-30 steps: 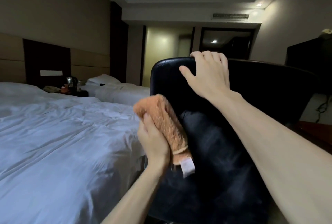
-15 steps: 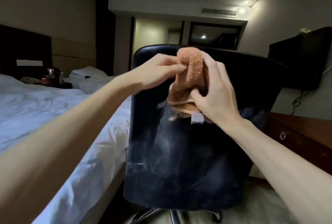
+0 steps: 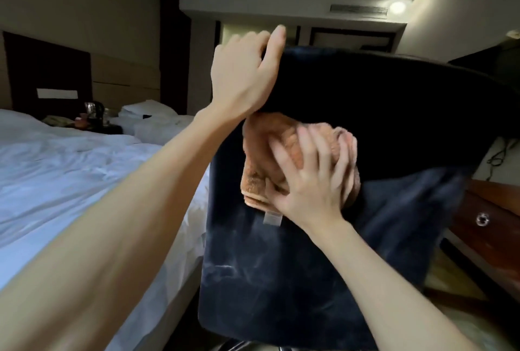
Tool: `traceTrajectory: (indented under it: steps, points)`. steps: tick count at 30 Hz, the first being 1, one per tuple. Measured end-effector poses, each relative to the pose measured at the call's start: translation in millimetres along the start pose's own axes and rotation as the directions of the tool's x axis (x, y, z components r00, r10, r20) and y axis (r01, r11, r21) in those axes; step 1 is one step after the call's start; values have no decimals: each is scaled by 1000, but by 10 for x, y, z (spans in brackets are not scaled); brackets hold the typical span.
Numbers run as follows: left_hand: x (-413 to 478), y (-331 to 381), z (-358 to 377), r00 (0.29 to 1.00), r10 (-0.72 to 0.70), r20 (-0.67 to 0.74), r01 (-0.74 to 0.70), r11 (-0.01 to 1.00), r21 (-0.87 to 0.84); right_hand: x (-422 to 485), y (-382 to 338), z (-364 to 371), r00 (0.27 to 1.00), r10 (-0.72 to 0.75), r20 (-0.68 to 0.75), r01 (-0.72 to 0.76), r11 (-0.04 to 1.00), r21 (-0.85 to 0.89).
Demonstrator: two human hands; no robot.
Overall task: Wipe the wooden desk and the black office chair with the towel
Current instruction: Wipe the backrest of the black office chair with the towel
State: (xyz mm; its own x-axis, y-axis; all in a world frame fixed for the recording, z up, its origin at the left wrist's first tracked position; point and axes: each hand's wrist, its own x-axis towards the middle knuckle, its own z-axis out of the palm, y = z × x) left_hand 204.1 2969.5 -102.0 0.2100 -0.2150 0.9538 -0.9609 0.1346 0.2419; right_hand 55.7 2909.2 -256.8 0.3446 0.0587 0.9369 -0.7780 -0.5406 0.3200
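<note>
Left hand: the left hand grips the top left corner of the office chair backrest, fingers curled over the top edge and thumb on the near face
Right hand: the right hand lies flat on the towel, fingers spread wide and pressing it to the chair; the hand is blurred
Towel: orange and bunched, it sits against the upper part of the backrest, just under the left wrist and nearer the left edge than the right; a white tag hangs from its lower edge
Chair: black, its back faces the camera; pale dusty streaks show on the lower half of the backrest
Table: the wooden table stands behind the chair at the right edge of view, only its near corner and front showing
Drawer: a round metal pull sits on the table front; what is inside cannot be told
Bed: a bed with rumpled white sheets runs along the chair's left side
Nightstand: a dark nightstand stands beyond the bed, with a second bed just past it
Kettle: a kettle stands on the nightstand among small items too dim to name; its contents are hidden
</note>
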Motion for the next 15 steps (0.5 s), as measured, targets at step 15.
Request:
traceTrajectory:
  steps: [15]
  points:
    - [-66, 0, 15, 994, 69, -79, -65, 996, 55, 110, 664, -166, 946, -320, -46, 317, 946, -67]
